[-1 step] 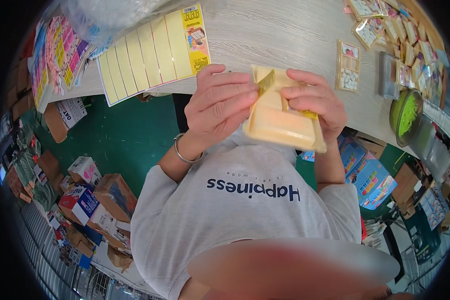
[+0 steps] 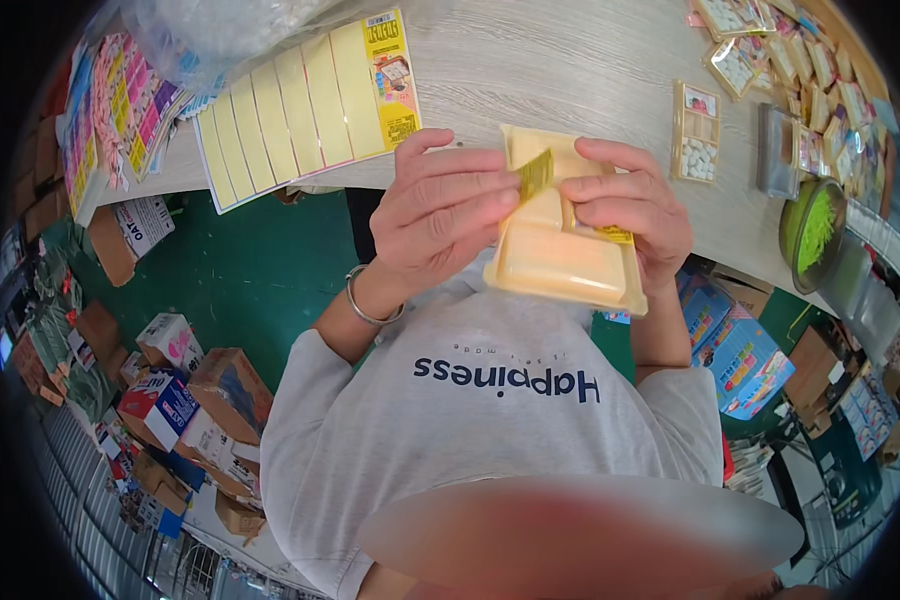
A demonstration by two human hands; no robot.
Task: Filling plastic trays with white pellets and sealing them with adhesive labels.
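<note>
As you held the cream tray up: it sat between your left hand and right hand, in front of your grey shirt.
Left hand: thumb and fingertips pinched a small yellow sticker over the tray's upper left part; couldn't tell if it was stuck down.
Right hand: grasped the tray along its right side, fingertips over the face turned up.
Tray face: raised blocks, widest one nearest you; a second yellow patch showed just under your right fingers.
Left wrist: metal bangle.
Beyond the left hand: sticker sheet with yellow strips, clear plastic bag past it.
Under and beyond both hands: pale wood-grain table.
Right of the right hand: small divided pack with white pieces, near; bowl of green shreds and pile of packs, farther off.
Below the right hand: blue cartons.
</note>
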